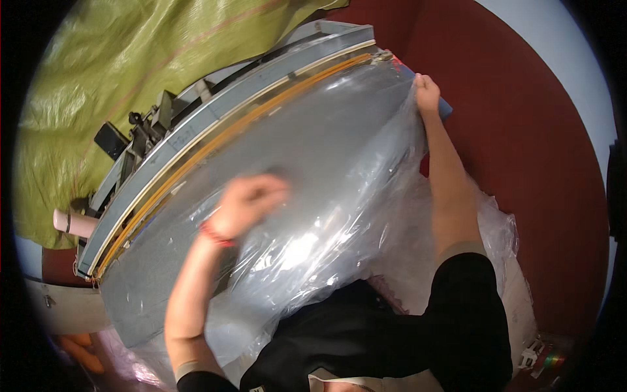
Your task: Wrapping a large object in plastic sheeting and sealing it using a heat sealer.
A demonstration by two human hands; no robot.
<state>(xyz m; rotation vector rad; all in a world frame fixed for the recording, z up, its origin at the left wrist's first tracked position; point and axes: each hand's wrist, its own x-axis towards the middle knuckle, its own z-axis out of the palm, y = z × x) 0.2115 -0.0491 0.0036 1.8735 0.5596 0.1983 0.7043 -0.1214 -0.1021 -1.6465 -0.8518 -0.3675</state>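
Grey tabletop (pixel 287 140) angles across the view, a clear plastic sheet (pixel 366 222) draped over it and creased along the near edge, where it spills toward a person in a black shirt (pixel 366 333). At the far right corner, the right hand (pixel 428 95) pinches the sheet's edge, fingers closed on it. Blurred, the left hand (pixel 251 199) is over the middle of the tabletop, fingers curled; whether it grips or touches the sheet cannot be told. A red bracelet (pixel 215 235) circles its wrist. Orange strips (pixel 258 114) and a grey metal rail (pixel 219 101) line the far edge, a pink cylinder (pixel 81 225) sits by the far left corner, and a yellow-green tarp (pixel 150 52) spreads beyond.
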